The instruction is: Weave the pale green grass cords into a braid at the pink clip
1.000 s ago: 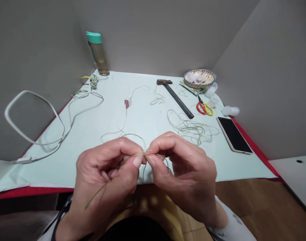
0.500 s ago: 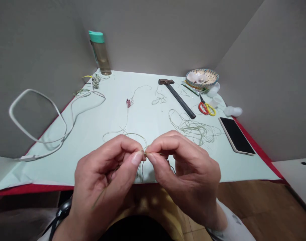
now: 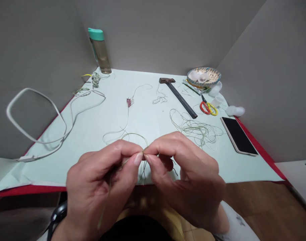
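Where grey walls box in a pale table point(image 3: 97, 134), a hammer point(image 3: 179, 97) lies at 12 o'clock and a phone point(image 3: 238, 135) at 2. The left hand point(image 3: 100, 187) and right hand point(image 3: 190, 177) pinch one thread point(image 3: 143, 151) between thumb and forefinger at the near edge. Their fingers hide any knot.

Thread point(image 3: 143, 151) pinch point hidden between fingertips; both hands' wrists cut off at bottom edge.
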Motion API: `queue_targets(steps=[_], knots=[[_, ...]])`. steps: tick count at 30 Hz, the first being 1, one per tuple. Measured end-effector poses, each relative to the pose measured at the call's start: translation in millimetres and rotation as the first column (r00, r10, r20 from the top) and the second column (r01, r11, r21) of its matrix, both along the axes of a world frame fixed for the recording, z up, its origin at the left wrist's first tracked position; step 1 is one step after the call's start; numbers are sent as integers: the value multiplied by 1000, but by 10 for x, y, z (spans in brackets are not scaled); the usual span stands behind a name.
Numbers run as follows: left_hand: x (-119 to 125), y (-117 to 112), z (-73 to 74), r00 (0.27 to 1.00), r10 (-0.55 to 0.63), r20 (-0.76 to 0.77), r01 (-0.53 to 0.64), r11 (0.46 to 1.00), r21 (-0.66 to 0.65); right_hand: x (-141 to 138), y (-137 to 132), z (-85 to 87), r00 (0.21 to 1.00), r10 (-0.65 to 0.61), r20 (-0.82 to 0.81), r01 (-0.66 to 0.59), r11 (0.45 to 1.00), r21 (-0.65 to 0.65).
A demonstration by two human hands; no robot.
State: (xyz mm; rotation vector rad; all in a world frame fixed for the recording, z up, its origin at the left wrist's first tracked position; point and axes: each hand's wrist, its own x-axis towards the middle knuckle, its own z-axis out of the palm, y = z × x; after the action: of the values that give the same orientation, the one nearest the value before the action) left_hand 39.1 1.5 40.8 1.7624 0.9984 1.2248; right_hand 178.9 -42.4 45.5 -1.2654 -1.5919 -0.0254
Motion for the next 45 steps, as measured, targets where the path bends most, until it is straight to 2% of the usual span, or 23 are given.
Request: queue_targets(steps=[5,9,12,15,20,26,31,35,39,45], knots=[[-17,10,9,997,28,-75,-31,999,-37,18,4,-30,1000,3,14,-3,1000,-11],[-5,6,-10,998,56,-38,-60,994,-88,-33,38,-114,1000,-10,-25,10,1000,27],[-3,25,-36,999,11,46,-2,985,-173,-89,98,-194,996,-16,-84,26,993,114],[-15,56,-57,986,-62,155,103,957,-271,-113,152,-246,988,15,-156,17,979,202],[-36,80,-48,959,-118,258,205,917,-343,-38,149,-205,951,189,-244,-161,978,131],[-53,66,-38,953,-163,257,252,896,-366,70,91,-89,977,174,-124,-164,983,86],[-38,43,4,979,-148,140,187,925,-331,130,49,-32,989,145,8,-145,989,36],[-32,59,39,992,-119,49,127,964,-234,189,16,3,984,129,122,-128,992,-18],[-46,83,42,980,-184,-72,173,975,-136,237,-14,39,964,88,249,-74,995,-67],[-31,75,72,985,-143,-94,130,982,-134,226,-19,20,950,60,306,-55,998,-26]])
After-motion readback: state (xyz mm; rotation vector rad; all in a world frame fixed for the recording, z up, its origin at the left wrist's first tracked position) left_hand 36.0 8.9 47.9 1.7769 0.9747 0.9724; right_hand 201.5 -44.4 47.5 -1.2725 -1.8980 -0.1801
